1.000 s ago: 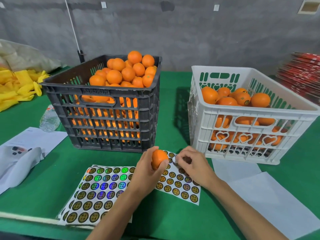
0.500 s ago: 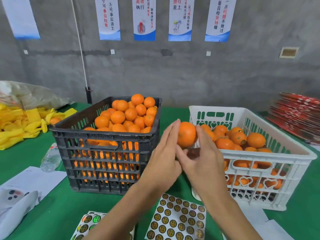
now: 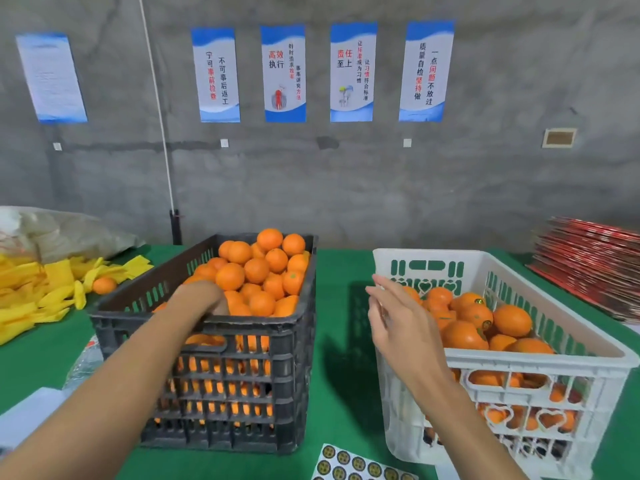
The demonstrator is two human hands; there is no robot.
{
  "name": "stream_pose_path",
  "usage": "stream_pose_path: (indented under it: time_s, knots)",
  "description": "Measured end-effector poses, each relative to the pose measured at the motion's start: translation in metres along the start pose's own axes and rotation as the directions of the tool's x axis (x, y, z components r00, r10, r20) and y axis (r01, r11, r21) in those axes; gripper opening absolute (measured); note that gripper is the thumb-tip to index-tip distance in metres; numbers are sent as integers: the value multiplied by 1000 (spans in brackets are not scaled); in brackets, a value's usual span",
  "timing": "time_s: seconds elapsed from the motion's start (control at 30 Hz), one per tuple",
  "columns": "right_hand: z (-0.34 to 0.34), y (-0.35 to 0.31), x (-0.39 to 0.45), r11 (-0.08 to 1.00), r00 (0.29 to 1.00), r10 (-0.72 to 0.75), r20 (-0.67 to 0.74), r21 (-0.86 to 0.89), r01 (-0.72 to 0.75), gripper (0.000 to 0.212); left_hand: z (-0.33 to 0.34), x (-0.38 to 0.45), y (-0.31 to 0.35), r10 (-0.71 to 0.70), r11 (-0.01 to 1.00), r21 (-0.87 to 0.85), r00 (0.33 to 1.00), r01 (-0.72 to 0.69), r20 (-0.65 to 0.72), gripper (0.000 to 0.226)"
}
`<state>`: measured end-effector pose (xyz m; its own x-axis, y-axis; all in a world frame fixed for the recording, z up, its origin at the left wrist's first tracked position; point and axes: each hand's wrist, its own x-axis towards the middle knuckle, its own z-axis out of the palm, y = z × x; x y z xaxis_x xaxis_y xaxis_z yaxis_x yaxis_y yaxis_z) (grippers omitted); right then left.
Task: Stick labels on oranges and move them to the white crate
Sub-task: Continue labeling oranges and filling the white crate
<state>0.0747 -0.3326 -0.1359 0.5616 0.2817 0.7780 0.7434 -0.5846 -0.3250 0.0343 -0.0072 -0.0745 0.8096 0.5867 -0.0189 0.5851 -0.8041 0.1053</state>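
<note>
A black crate (image 3: 263, 323) heaped with unlabelled oranges (image 3: 256, 270) stands left of centre on the green table (image 3: 343, 341). My left hand (image 3: 202, 297) reaches over its near rim into the pile, and its fingers are hidden among the fruit. The white crate (image 3: 536, 362) at the right holds labelled oranges (image 3: 512, 320). My right hand (image 3: 398, 323) hovers over its near-left corner with fingers spread and holds nothing. A sheet of round labels (image 3: 356, 465) lies at the bottom edge between the crates.
Yellow bags (image 3: 34, 292) and one loose orange (image 3: 104, 285) lie at the far left. A plastic bottle (image 3: 83, 365) and white paper (image 3: 27, 417) sit left of the black crate. A stack of red cartons (image 3: 595, 261) rises at the far right.
Both hands held an orange above the table; that orange has left them. My left hand has gone into the black crate, my right hand is empty over the white crate. The view tilted up.
</note>
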Motion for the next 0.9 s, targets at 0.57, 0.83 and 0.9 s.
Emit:
stream_pose_path:
  time_s: [0.57, 0.83, 0.9]
  knots:
    - [39, -49, -24, 883, 975, -28, 220, 462, -79, 56, 44, -114, 60, 192, 573, -407, 599, -712, -777, 62]
    - [37, -20, -109, 840, 963, 149, 223, 485, -242, 58, 162, -169, 69, 442, 528, -274, 536, -804, -719, 78]
    - [40, 1, -134, 879, 902, 150, 406, 363, -310, 62, 195, -167, 63, 499, 536, -379, 645, -755, -579, 81]
